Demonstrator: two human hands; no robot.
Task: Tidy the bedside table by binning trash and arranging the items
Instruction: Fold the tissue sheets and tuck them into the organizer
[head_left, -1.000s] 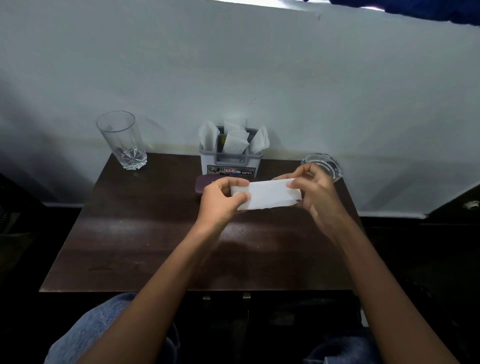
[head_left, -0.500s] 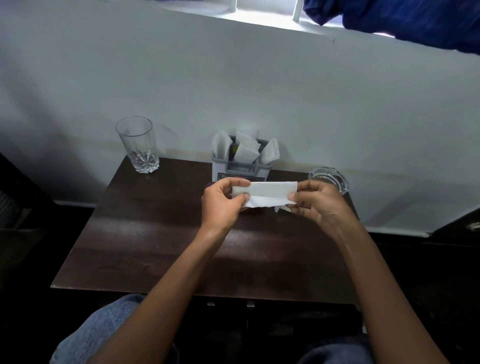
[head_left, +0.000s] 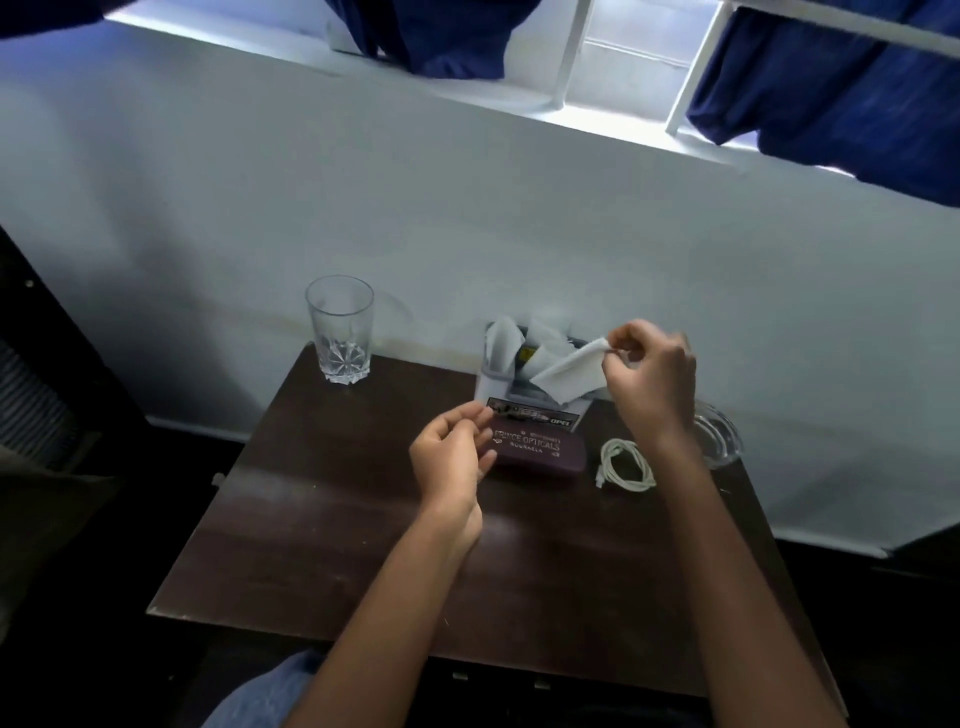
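Nearest, at lower left, a knee (head_left: 260, 696) in pale blue denim. Beyond it, a square table (head_left: 311, 545) of dark brown wood, smooth with a dull sheen and a faint grain.

Above the table's middle, left hand (head_left: 452, 457): palm turned right, fingers loosely curled, holding nothing, just beside the left end of the case (head_left: 540, 452). Case long and rounded, maroon, matt, with pale lettering on the lid, lying flat across the centre.

Right of the case, a thin white cable (head_left: 626, 464) coiled in a loose loop. Farther right, near the table's edge, a round clear glass ashtray (head_left: 722, 436), partly hidden by the right forearm.

Just behind the case, a grey plastic holder (head_left: 498, 384), boxy, with a printed label on its near face and folded white paper standing in it.

Over the holder's right side, right hand (head_left: 652, 374), thumb and forefinger pinching the top corner of a white napkin (head_left: 569, 376). Napkin soft, folded flat, slanting down-left to the holder; cannot tell whether its lower end is inside.

At the far left corner, a tall clear glass (head_left: 340, 332), upright, with a cut star-pattern base.

Behind all, a plain white wall (head_left: 260, 208), then a white-barred window (head_left: 613, 67) with dark blue curtains (head_left: 831, 93).
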